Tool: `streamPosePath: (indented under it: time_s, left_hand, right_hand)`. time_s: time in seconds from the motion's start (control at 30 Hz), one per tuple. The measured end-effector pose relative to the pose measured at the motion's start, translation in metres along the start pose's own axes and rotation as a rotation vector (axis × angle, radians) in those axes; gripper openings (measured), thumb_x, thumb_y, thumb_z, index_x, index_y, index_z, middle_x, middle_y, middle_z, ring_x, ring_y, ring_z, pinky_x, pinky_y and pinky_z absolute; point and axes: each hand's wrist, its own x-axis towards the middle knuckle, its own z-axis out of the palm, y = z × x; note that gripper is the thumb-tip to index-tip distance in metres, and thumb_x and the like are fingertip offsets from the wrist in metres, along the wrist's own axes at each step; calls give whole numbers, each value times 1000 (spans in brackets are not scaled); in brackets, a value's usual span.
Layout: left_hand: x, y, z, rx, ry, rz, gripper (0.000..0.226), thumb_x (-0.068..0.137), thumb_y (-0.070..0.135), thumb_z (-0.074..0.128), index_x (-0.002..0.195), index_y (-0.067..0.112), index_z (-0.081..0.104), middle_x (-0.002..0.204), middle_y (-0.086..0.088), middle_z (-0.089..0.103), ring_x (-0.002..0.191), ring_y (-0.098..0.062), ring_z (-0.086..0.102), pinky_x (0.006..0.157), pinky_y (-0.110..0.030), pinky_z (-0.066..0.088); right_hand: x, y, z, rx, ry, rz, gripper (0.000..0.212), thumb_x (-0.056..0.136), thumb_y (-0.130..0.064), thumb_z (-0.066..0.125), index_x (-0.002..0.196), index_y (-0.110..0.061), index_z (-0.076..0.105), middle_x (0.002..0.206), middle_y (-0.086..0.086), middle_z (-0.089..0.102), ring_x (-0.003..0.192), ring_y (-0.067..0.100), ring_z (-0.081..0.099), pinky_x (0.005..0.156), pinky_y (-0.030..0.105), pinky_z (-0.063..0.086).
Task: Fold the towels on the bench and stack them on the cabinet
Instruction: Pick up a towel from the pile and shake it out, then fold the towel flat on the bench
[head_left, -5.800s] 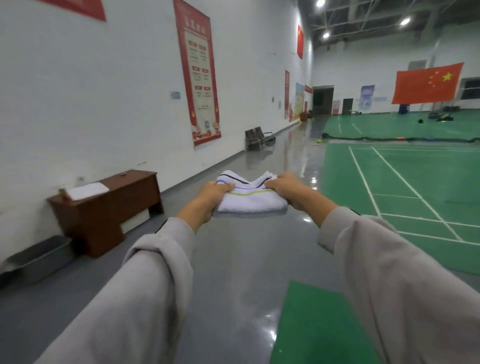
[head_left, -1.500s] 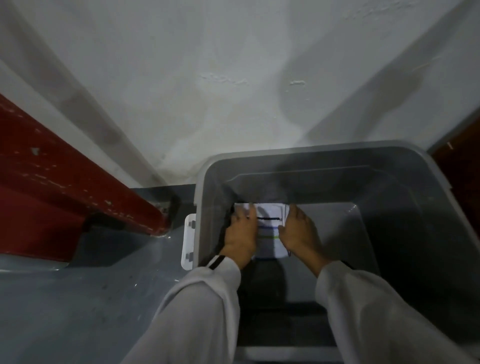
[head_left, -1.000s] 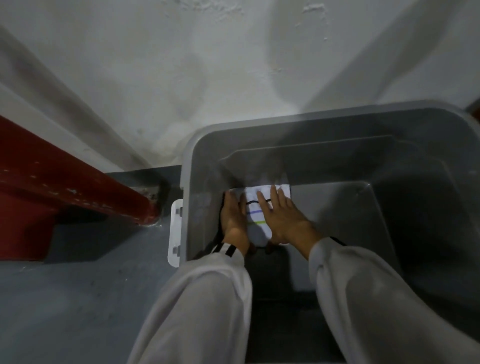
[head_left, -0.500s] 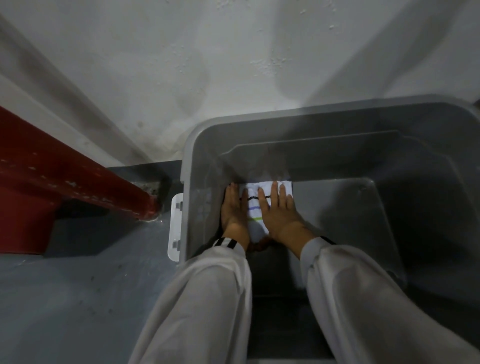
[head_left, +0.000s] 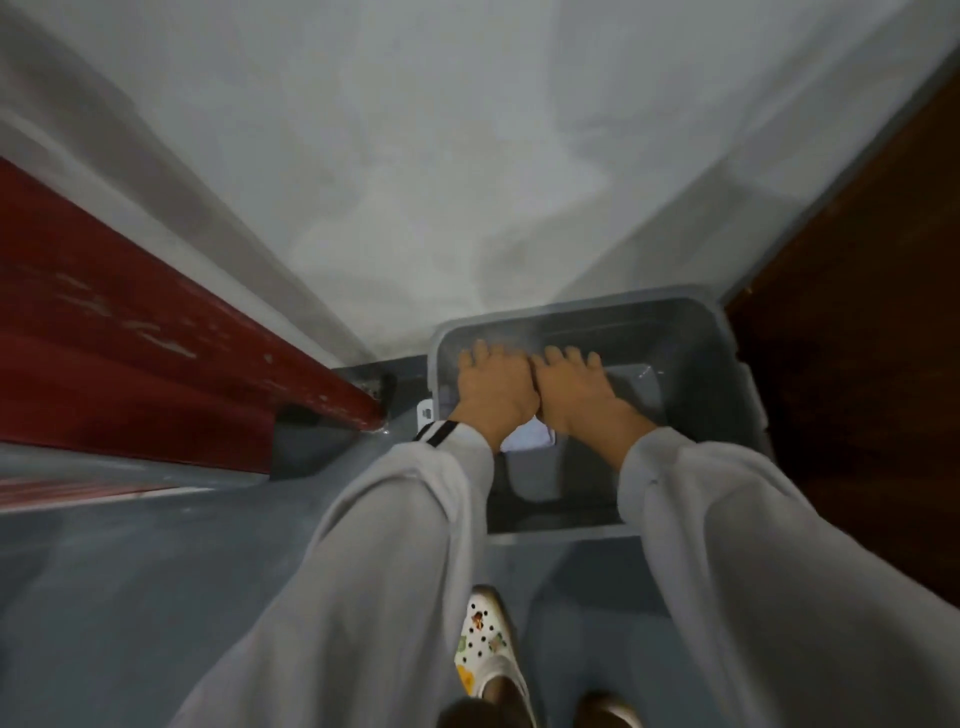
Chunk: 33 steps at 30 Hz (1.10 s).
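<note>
The head-worn camera looks steeply down from close above, facing the white wall (head_left: 467, 156) at 12 o'clock, with the grey bin (head_left: 649, 325) at 1 o'clock, the brown cabinet (head_left: 857, 364) at 2 o'clock and a shoe (head_left: 485, 644) at 6 o'clock.

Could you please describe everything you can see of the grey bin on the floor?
The grey bin is an open plastic tub with rounded corners and a thick rim. A white clip sits on its left outer wall. It stands upright on the grey floor by the white wall, beside a dark brown cabinet. A white towel lies inside, mostly hidden by the left hand and right hand spread flat over it.
</note>
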Motion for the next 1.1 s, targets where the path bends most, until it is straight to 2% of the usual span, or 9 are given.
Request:
streamPosePath:
  time_s: [0.17, 0.33, 0.5, 0.6, 0.73, 0.83, 0.9, 0.97, 1.1]
  left_hand:
    - [-103, 22, -166, -13, 125, 7, 38, 98, 31, 47, 132, 16, 54, 137, -12, 56, 130, -35, 47, 107, -46, 35]
    - [-209, 69, -338, -18, 141, 82, 41, 99, 43, 50, 131, 18, 59, 134, -9, 61, 122, -32, 56, 97, -41, 43]
    - [-291, 121, -465, 42, 190, 196, 45, 100, 49, 48, 132, 19, 59, 128, -7, 63, 112, -30, 62, 84, -38, 49]
    - [-326, 162, -522, 90, 185, 267, 46, 101, 50, 47, 131, 17, 58, 128, -7, 62, 112, -30, 61, 87, -40, 48]
    - [-366, 228, -577, 112, 169, 459, 47, 98, 51, 49, 129, 18, 61, 127, -5, 63, 107, -29, 60, 92, -41, 51]
    - [-407, 283, -605, 131, 234, 630, 41, 95, 50, 52, 119, 19, 64, 121, -5, 65, 102, -29, 61, 85, -38, 51]
    - [-445, 323, -618, 138, 289, 765, 39, 94, 49, 54, 115, 19, 65, 120, -3, 66, 105, -30, 62, 82, -36, 49]
    - [-488, 366, -624, 131, 324, 901, 39, 93, 47, 57, 121, 21, 65, 122, -1, 66, 110, -29, 62, 86, -36, 49]
    - [-580, 449, -607, 200, 341, 1171, 38, 95, 45, 53, 125, 24, 65, 125, -2, 67, 109, -29, 63, 85, -37, 49]
  right_hand:
    - [-115, -2, -181, 43, 118, -18, 38, 96, -25, 53, 134, -17, 50, 133, 10, 57, 125, 35, 54, 104, 45, 40]
    - [-235, 16, -347, 84, 235, 52, 35, 99, -24, 52, 134, -15, 50, 129, 13, 56, 121, 36, 53, 100, 48, 43]
    - [-347, 47, -471, 100, 363, 160, 41, 102, -30, 52, 140, -16, 49, 135, 12, 56, 123, 35, 54, 102, 50, 45]
    - [-409, 70, -527, 112, 412, 257, 38, 101, -33, 53, 136, -17, 53, 133, 10, 58, 122, 34, 54, 100, 46, 44]
    - [-490, 104, -580, 104, 478, 414, 35, 100, -28, 55, 134, -19, 55, 130, 8, 59, 120, 31, 55, 98, 44, 44]
    - [-557, 125, -595, 130, 545, 544, 34, 98, -26, 54, 131, -19, 58, 126, 9, 61, 116, 32, 58, 92, 42, 47]
    - [-610, 139, -594, 127, 579, 636, 34, 97, -25, 51, 130, -20, 60, 123, 8, 62, 113, 32, 60, 85, 38, 45]
    - [-666, 152, -585, 116, 620, 728, 33, 96, -23, 49, 127, -24, 60, 120, 5, 63, 111, 31, 60, 80, 37, 39]
    - [-791, 168, -558, 163, 681, 932, 31, 97, -23, 50, 127, -22, 59, 121, 6, 63, 111, 34, 59, 85, 41, 44]
